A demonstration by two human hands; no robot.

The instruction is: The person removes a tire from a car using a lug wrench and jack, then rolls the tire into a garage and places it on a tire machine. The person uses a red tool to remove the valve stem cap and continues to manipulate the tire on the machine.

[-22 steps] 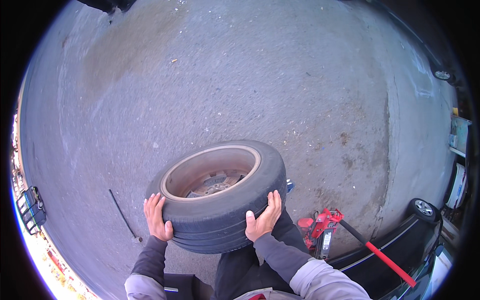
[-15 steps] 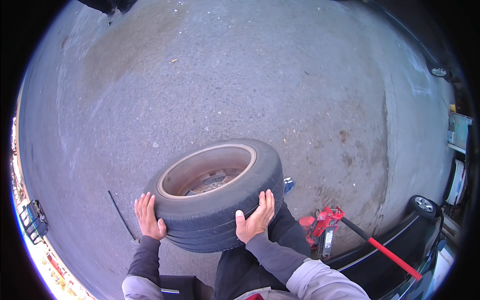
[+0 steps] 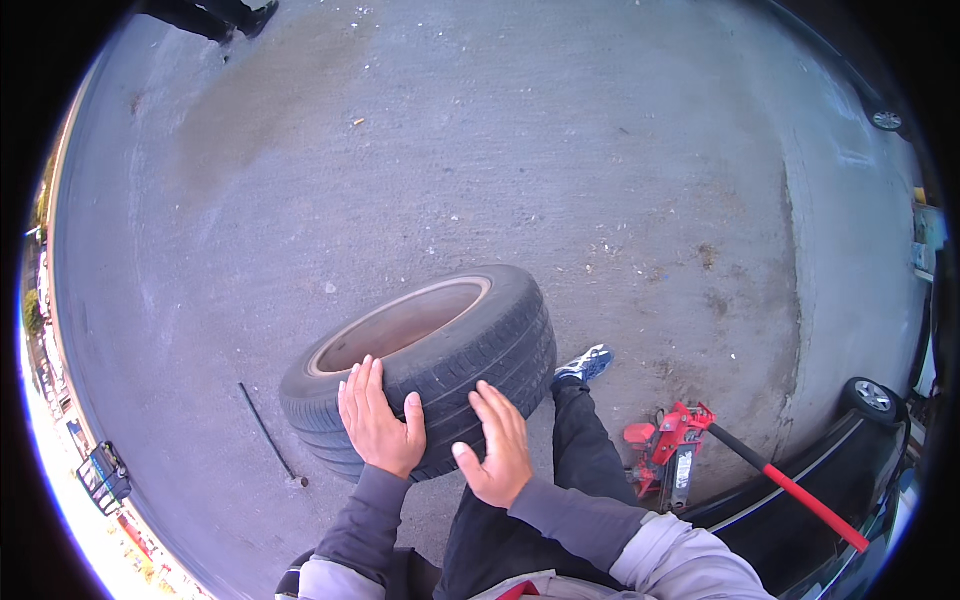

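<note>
In front of me a black car wheel (image 3: 490,345) stands tilted, its worn tread facing me and its rusty-brown rim (image 3: 415,325) turned up and away. Against the near side of the tread lies my left hand (image 3: 388,428), palm forward, its fingers stretched out and reaching the tyre's upper edge. To the right of it, my right hand (image 3: 500,450) has its fingers spread at the tread, thumb apart. Neither hand wraps round anything. The lower part of the wheel is partly hidden behind my hands and forearms.
A red floor jack (image 3: 675,440) with a long handle stands at my right, beside a black car (image 3: 800,490). On the asphalt at the left lies a thin dark bar (image 3: 265,435). My shoe (image 3: 585,365) is right of the wheel; another person's legs (image 3: 215,18) show far left.
My left hand has moved right along the tyre, from its left side to the near tread. The wheel tips more upright and its rim turns away. My shoe has come into fuller view.
</note>
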